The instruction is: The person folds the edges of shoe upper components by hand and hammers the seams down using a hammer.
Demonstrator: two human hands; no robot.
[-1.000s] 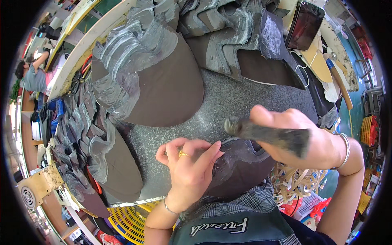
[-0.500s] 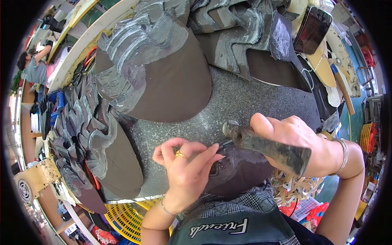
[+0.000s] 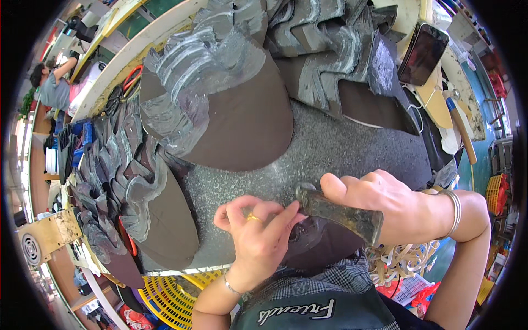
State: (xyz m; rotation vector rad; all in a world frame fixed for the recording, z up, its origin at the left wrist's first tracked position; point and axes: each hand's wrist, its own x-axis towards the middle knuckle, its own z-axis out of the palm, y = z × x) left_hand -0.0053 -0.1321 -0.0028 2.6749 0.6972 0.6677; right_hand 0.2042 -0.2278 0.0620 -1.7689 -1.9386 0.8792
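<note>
A dark brown leather piece (image 3: 324,242) with a grey-smeared edge lies at the near edge of the dark stone-like work slab (image 3: 352,143). My left hand (image 3: 258,234) has its thumb and forefinger pinched at the far-left edge of this piece. In my right hand (image 3: 385,203) is a hammer (image 3: 344,212), its worn metal head spanning the leather piece. The round striking face is down by my left fingertips; whether it touches the leather, I cannot tell. My right fist hides the handle.
Large leather pieces (image 3: 247,121) with grey wavy edges overlap at the back. More are stacked at left (image 3: 165,214). A phone (image 3: 423,54) and a wooden-handled tool (image 3: 461,129) lie at the back right. Below the table edge is a yellow basket (image 3: 165,297). Another person (image 3: 55,88) is far left.
The hammer has come down and nearer to my left fingertips, its head tilting differently. My left hand keeps its pinch. The whole view has shifted slightly.
</note>
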